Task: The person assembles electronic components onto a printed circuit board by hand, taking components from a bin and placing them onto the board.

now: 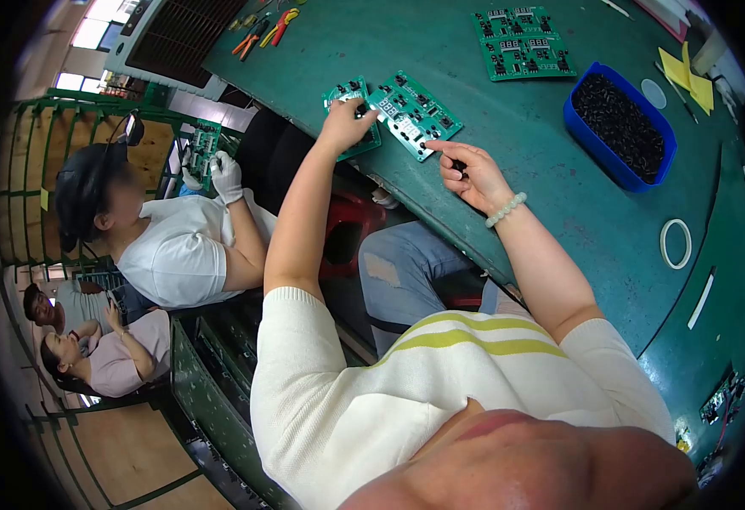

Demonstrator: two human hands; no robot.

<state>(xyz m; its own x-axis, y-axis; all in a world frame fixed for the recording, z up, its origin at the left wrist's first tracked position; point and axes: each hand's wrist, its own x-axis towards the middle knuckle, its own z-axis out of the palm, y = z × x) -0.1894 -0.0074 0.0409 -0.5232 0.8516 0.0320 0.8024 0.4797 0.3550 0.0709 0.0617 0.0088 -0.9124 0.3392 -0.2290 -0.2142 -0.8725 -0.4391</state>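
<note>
Two green circuit boards with white digit displays and small black parts lie near the table's edge. My left hand [347,127] rests over the left circuit board [366,147], thumb and fingers bent together around a dark spot; what they hold, if anything, is unclear. The right circuit board [440,119] lies tilted beside it. My right hand [477,180] has its index fingertip at the near corner of that board. The other fingers curl around small black parts [459,167]. A blue bin [570,121] full of small black parts [619,127] stands to the right.
More circuit boards [525,64] lie at the far side. Pliers [283,27] lie at the far left, a tape roll [676,244] and white strip [702,297] on the right. A co-worker [189,246] in white gloves holds a circuit board [203,153] on my left.
</note>
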